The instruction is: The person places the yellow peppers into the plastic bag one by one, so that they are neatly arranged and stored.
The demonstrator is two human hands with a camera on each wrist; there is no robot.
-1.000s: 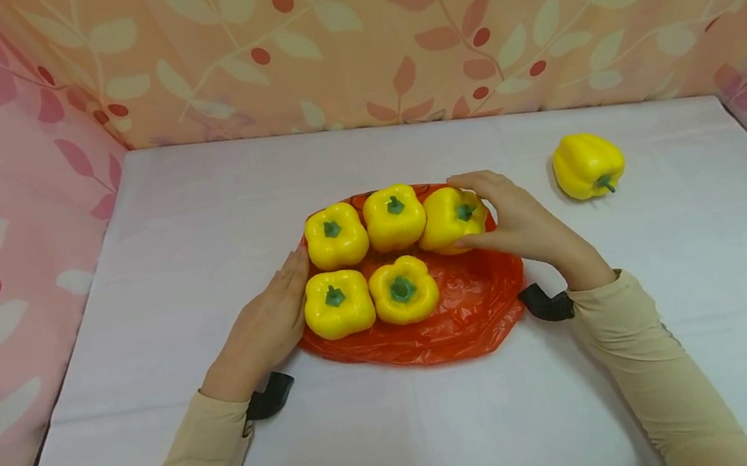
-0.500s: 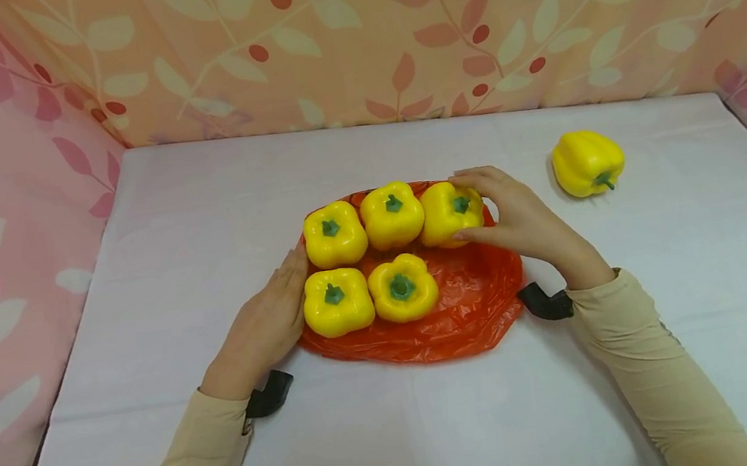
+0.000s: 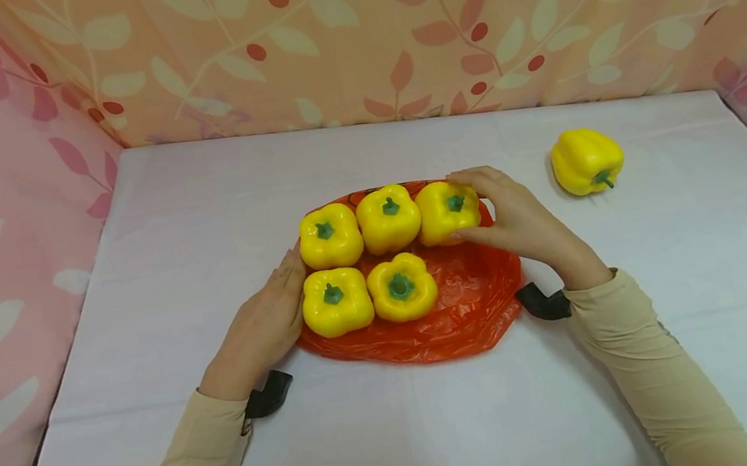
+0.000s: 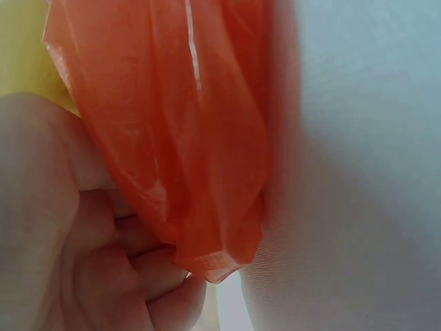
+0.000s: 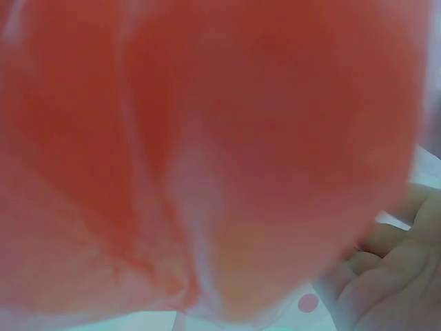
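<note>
Several yellow bell peppers with green stems stand in two rows on a crumpled red plastic bag (image 3: pixel 470 295). At the back right of the group, my right hand (image 3: pixel 521 221) holds a bell pepper (image 3: pixel 438 214) between thumb and fingers. Beside it in the back row are a middle pepper (image 3: pixel 389 223) and a left pepper (image 3: pixel 331 242). My left hand (image 3: pixel 265 322) lies with straight fingers along the left side of the group, touching the peppers or the bag's edge. The left wrist view shows red plastic (image 4: pixel 186 138) against the fingers; in the right wrist view red plastic (image 5: pixel 262 138) hides most of the hand's work.
One more yellow bell pepper (image 3: pixel 587 161) lies on its side at the back right of the white-covered table (image 3: pixel 400 434). Two front-row peppers, a left one (image 3: pixel 336 305) and a right one (image 3: pixel 402 290), sit nearer me. A floral curtain (image 3: pixel 334 41) borders the table's back.
The pepper in my right hand has shifted slightly left and back, its stem now more upright. The other back-row peppers have slid a little left. My left hand has stayed nearly still.
</note>
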